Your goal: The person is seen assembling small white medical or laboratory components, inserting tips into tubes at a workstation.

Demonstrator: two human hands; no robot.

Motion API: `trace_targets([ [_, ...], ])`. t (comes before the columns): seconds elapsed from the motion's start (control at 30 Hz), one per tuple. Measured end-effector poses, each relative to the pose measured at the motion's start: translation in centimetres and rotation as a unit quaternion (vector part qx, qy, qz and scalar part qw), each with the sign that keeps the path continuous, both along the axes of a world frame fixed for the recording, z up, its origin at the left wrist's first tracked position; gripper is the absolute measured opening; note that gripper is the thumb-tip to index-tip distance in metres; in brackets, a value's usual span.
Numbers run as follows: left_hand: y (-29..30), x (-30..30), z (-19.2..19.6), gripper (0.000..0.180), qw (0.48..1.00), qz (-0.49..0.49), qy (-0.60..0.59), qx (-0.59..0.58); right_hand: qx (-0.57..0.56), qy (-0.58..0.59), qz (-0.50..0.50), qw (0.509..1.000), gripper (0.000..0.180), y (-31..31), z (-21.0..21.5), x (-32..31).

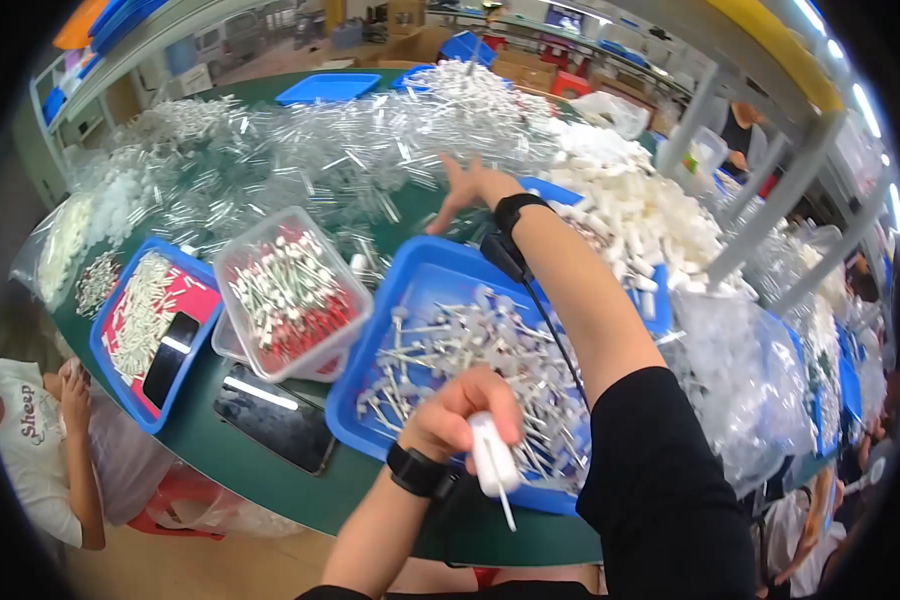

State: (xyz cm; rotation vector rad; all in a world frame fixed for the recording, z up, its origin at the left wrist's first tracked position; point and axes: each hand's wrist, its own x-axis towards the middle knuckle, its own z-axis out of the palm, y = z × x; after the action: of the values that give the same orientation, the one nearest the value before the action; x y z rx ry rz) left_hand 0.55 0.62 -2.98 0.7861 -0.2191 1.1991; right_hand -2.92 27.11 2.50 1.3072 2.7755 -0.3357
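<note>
My left hand (460,415) pinches a white plastic cap with a thin pale stem (494,455), over the near edge of a blue tray. The stem points down toward me. In that blue tray (345,405) lie many loose assembled pieces (470,345) with thin rods and whitish ends. Farther away, my right hand (465,192) reaches out with its fingers spread and nothing visible in them. It is at the near side of a wide heap of transparent plastic tubes (300,145). Whether its fingertips touch any tube, I cannot tell.
Left of the tray, a transparent box (232,262) holds white-tipped rods with red parts. Beside it are a phone (275,420) and a blue tray (160,425) with small white pieces and another phone (170,360). White caps (635,215) pile up at right. A person (35,450) sits left.
</note>
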Motion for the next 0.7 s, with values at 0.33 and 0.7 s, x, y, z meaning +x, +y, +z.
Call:
trace_targets([
  [0.33,0.5,-0.5,0.2,0.035,0.999,-0.025,-0.022,-0.002,-0.202,-0.012,0.043,0.978,0.064,4.9,-1.2,-2.9],
  [0.7,0.2,0.5,-1.1,0.043,0.998,-0.009,-0.06,0.027,-0.177,0.134,0.122,0.967,0.036,2.7,4.5,2.1],
])
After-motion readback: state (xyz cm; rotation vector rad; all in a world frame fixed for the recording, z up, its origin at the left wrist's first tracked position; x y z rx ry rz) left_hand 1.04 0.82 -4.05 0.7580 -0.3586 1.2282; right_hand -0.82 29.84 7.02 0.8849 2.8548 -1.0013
